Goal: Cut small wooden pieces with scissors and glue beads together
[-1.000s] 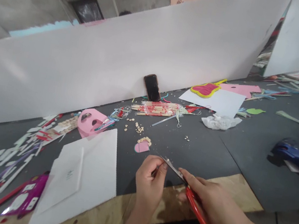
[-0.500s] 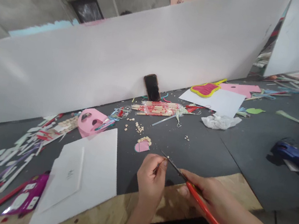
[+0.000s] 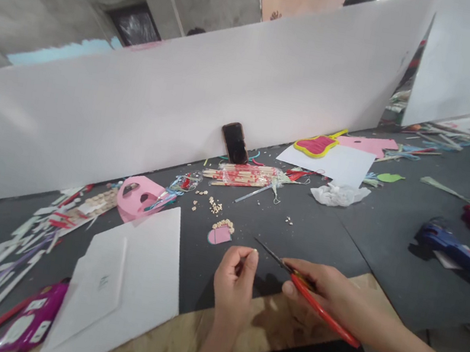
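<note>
My left hand (image 3: 234, 281) is closed in a tight pinch, its fingers (image 3: 243, 261) clenched on a small pale bit (image 3: 255, 252) that barely shows at the fingertips. It is too small for me to tell what it is. My right hand (image 3: 326, 290) grasps a pair of red-handled scissors (image 3: 322, 314), with the narrow dark blades pointing left and their tip near the pale bit.

Both hands are over the near edge of a dark grey mat (image 3: 309, 242), where it meets a plywood tabletop (image 3: 278, 321). Just beyond the left hand lies a small pink foam piece (image 3: 219, 236) edged with pale beads (image 3: 224, 224), and more loose beads (image 3: 214, 205) are scattered farther away. To the left are a large white sheet (image 3: 149, 258), a pink foam mask shape (image 3: 137, 199) and a purple package (image 3: 33, 319). Toward the far edge, a bundle of wooden sticks (image 3: 244, 176) in plastic lies near a phone (image 3: 234, 142) leaning against a white board (image 3: 182, 116). On the right are crumpled white tissue (image 3: 339, 195), a pink-and-yellow foam guitar shape (image 3: 316, 145) and a blue glue gun (image 3: 452, 251).
</note>
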Demonstrator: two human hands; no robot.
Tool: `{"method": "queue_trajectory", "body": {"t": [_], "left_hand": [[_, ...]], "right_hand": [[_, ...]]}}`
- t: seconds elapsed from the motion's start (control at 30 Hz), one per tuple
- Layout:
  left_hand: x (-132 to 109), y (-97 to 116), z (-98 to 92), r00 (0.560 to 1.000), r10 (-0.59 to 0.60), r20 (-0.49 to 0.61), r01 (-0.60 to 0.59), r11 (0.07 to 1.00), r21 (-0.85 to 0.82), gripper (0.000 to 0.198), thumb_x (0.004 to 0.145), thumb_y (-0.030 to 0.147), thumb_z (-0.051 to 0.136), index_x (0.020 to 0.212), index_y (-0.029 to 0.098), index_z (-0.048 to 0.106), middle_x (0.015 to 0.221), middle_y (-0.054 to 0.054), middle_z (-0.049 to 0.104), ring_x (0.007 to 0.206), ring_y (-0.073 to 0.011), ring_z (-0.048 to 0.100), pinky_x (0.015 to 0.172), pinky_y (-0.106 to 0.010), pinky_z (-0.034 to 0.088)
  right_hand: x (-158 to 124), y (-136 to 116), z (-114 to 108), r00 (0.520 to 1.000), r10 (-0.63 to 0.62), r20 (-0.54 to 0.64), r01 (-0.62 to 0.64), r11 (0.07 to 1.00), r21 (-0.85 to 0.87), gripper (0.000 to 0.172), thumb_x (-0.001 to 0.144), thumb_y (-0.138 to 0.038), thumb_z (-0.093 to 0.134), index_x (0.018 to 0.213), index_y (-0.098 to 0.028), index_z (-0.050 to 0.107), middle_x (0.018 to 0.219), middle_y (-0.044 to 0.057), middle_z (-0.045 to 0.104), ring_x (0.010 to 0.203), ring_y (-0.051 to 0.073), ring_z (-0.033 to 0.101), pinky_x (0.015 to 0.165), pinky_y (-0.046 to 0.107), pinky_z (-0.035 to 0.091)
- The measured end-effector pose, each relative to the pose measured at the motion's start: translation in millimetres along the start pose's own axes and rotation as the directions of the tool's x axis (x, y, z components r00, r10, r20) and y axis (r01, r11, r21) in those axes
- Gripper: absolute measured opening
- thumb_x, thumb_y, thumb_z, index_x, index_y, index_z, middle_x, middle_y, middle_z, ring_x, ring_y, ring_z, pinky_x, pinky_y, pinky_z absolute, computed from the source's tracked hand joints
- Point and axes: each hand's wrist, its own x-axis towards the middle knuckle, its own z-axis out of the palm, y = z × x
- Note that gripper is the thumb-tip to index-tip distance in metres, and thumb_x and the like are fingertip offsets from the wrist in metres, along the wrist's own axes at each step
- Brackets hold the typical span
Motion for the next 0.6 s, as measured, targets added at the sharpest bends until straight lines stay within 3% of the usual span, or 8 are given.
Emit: {"method": "queue_trajectory", "body": {"t": [0.17, 0.27, 0.4, 0.6], "left_hand": [[1, -3, -0.9, 0.992, -0.130, -0.004, 0.128, 0.984, -0.123, 0.032, 0.082, 0.048, 0.055, 0.083, 0.017, 0.063, 0.065, 0.001, 0.055, 0.056, -0.0103, 0.048, 0.049, -0.019, 0.038], [1, -3, 1.5, 0.989, -0.148, 0.029, 0.150, 0.975, -0.163, 0.033, 0.081, 0.049, 0.056, 0.084, 0.017, 0.063, 0.064, 0.001, 0.054, 0.053, -0.0090, 0.046, 0.048, -0.019, 0.038], [0, -4, 4.0, 0.991, -0.130, 0.040, 0.135, 0.975, -0.177, 0.032, 0.082, 0.048, 0.056, 0.090, 0.018, 0.063, 0.069, -0.001, 0.057, 0.055, -0.0092, 0.047, 0.050, -0.019, 0.039], [3, 11, -10.2, 0.993, -0.046, 0.106, 0.048, 0.999, -0.018, 0.024, 0.081, 0.039, 0.058, 0.094, 0.019, 0.062, 0.080, -0.001, 0.058, 0.055, -0.0088, 0.044, 0.054, -0.021, 0.041]], "right_hand": [[-3, 35, -6, 0.989, 0.020, -0.146, -0.085, 0.885, -0.457, 0.042, 0.084, -0.041, 0.049, 0.122, -0.026, 0.058, 0.089, 0.005, 0.073, 0.070, 0.021, 0.068, 0.056, 0.027, 0.049], [-6, 58, -6, 0.985, 0.013, -0.170, -0.114, 0.789, -0.604, 0.048, 0.085, -0.034, 0.044, 0.131, -0.022, 0.051, 0.094, 0.008, 0.073, 0.073, 0.025, 0.069, 0.054, 0.031, 0.050], [-10, 71, -8, 0.982, -0.078, -0.175, -0.048, 0.782, -0.621, 0.047, 0.083, -0.030, 0.042, 0.129, -0.022, 0.052, 0.109, 0.007, 0.068, 0.078, 0.023, 0.069, 0.059, 0.031, 0.052], [-19, 76, -13, 0.926, -0.089, -0.367, -0.113, 0.863, -0.493, 0.045, 0.086, -0.039, 0.044, 0.126, -0.022, 0.053, 0.107, 0.007, 0.069, 0.074, 0.022, 0.069, 0.054, 0.028, 0.052]]}}
